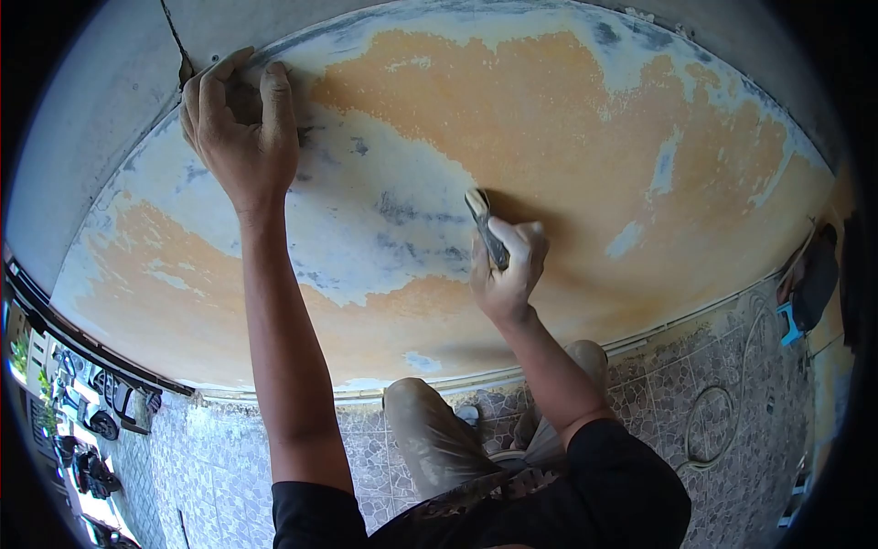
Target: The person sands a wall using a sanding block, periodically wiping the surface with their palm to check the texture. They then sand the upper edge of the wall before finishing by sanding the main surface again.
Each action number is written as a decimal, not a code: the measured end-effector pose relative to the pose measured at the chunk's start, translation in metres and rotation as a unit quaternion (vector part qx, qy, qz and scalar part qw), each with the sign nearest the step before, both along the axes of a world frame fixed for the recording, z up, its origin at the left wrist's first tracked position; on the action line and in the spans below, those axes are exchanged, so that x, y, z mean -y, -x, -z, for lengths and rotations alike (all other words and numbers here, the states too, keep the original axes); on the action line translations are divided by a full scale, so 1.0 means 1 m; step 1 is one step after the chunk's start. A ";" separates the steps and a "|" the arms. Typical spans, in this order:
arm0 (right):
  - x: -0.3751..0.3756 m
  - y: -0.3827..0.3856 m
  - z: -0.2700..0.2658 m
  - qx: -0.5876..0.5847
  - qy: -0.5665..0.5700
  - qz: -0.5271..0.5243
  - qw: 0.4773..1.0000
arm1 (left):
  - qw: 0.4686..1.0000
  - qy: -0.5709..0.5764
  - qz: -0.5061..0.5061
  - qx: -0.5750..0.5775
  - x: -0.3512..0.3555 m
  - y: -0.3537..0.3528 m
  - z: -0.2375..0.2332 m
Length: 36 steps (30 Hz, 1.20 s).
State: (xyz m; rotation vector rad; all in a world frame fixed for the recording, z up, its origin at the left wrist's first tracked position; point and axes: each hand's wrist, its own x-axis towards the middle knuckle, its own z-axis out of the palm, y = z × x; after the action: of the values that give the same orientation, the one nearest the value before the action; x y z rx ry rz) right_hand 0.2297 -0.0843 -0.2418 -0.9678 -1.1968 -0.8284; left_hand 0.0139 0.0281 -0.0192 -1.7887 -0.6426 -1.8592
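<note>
My right hand (512, 270) is closed around a scraper (487, 227) with a dark handle. The scraper's pale, worn tip points up at the wall, right at the border between orange paint and a bared white patch. Higher up and to the left, my left hand (240, 137) rests against the wall, its thumb and curved fingers apart and nothing held in them. Both hands look dusty. The wall (549, 119) carries orange paint with ragged edges around a broad white and grey-smudged area (393, 174).
My knees (416, 412) are bent close to the wall's foot, above a stone-patterned tiled floor (658, 393). A hose (732, 421) lies coiled at the right. Beyond it is a blue stool (788, 325) with something dark over it. Motorbikes (96, 416) stand at the far left.
</note>
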 end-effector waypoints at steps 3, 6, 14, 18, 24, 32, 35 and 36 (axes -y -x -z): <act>0.000 0.000 -0.061 -0.003 -0.018 -0.004 1.000 | 1.000 0.000 0.000 -0.004 0.001 0.001 -0.001; -0.005 0.000 -0.009 0.013 -0.020 0.030 0.999 | 1.000 -0.014 0.008 -0.002 0.001 -0.002 -0.003; -0.006 -0.001 -0.010 0.006 -0.029 0.003 1.000 | 1.000 0.022 0.000 0.001 0.010 -0.003 -0.002; -0.013 0.004 -0.069 0.011 -0.058 -0.009 0.998 | 0.999 0.033 -0.005 -0.006 0.014 0.000 -0.003; 0.002 -0.009 0.058 -0.007 -0.039 0.034 0.999 | 0.999 0.047 0.001 -0.014 0.014 0.002 -0.001; -0.020 0.012 -0.072 0.039 -0.053 -0.015 0.998 | 0.999 0.037 0.018 0.010 0.018 -0.003 -0.004; -0.005 -0.005 0.003 0.025 -0.029 0.023 0.999 | 0.999 0.038 0.018 -0.020 0.019 0.003 -0.003; 0.005 -0.009 0.030 0.046 -0.004 0.033 0.998 | 0.999 0.035 0.022 -0.021 0.021 0.002 -0.003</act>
State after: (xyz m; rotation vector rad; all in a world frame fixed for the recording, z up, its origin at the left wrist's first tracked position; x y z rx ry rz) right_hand 0.2387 -0.0893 -0.2719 -0.9752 -1.2443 -0.9370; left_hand 0.0119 0.0075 -0.0163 -1.8966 -0.6656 -1.8430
